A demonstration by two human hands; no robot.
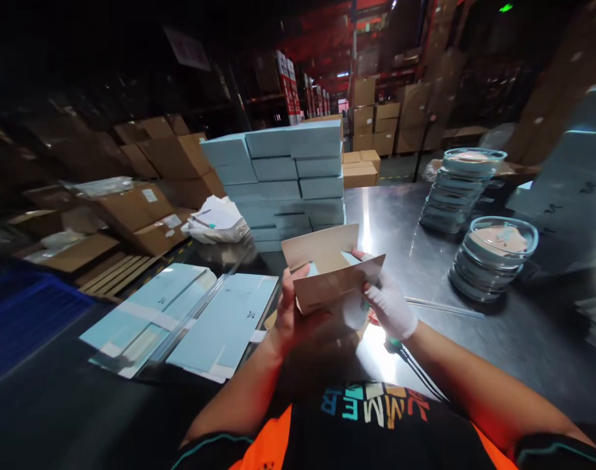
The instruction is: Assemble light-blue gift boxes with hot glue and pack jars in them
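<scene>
My left hand [292,312] and my right hand [390,305], the right one in a white glove, both hold a small cardboard box [333,266] with open flaps just above the steel table [498,339]. The box shows a brown inside and a light blue outside. The left hand grips its left side from below. The gloved fingers pinch its right edge. Two piles of flat light blue box blanks [190,316] lie on the table to the left of my hands.
A stack of folded light blue boxes [282,179] stands behind my hands. Two stacks of round clear-lidded containers [491,258] sit at the right. Brown cartons [141,209] lie at the left, and warehouse racks with cartons fill the dark background.
</scene>
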